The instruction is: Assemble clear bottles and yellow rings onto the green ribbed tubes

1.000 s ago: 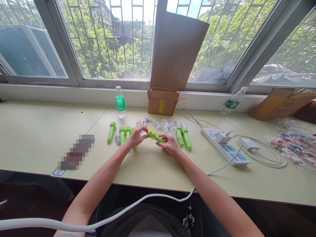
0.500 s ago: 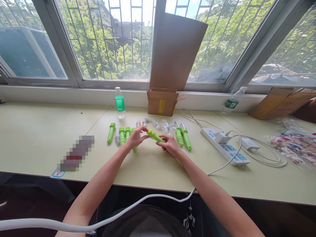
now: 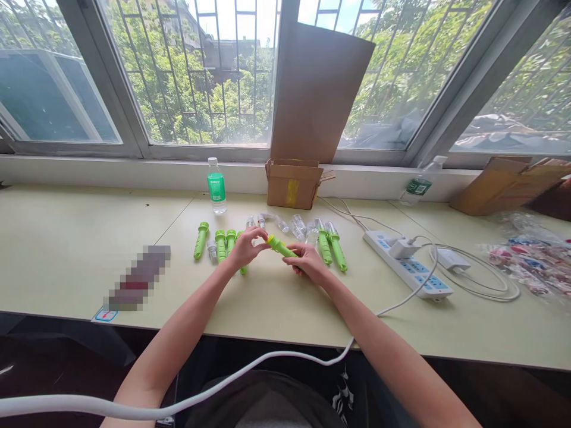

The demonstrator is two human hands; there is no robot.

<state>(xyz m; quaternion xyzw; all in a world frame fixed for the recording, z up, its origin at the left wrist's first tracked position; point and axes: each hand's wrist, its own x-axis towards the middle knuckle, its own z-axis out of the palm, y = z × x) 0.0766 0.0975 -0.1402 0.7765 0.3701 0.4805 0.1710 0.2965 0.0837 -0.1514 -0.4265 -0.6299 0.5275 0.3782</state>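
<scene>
My right hand (image 3: 307, 261) is wrapped around the lower part of a green tube-shaped handle (image 3: 280, 245) with a yellow end, held tilted above the table. At the yellow end, the thumb and fingers of my left hand (image 3: 247, 245) close in a pinch. Whether a small part sits between those fingertips is hidden. Several similar green handles (image 3: 220, 245) lie left of my hands, partly behind the left one. To the right lie two green handles (image 3: 336, 249) with clear caps. Loose clear plastic caps (image 3: 298, 224) are scattered just beyond my hands.
A bottle with a green label (image 3: 216, 187) stands at the back beside a small cardboard box (image 3: 294, 184). A white power strip (image 3: 408, 264) with plugs and cables lies to the right. Plastic-wrapped items (image 3: 530, 258) are farther right. A white cable (image 3: 267, 355) crosses the table's front edge.
</scene>
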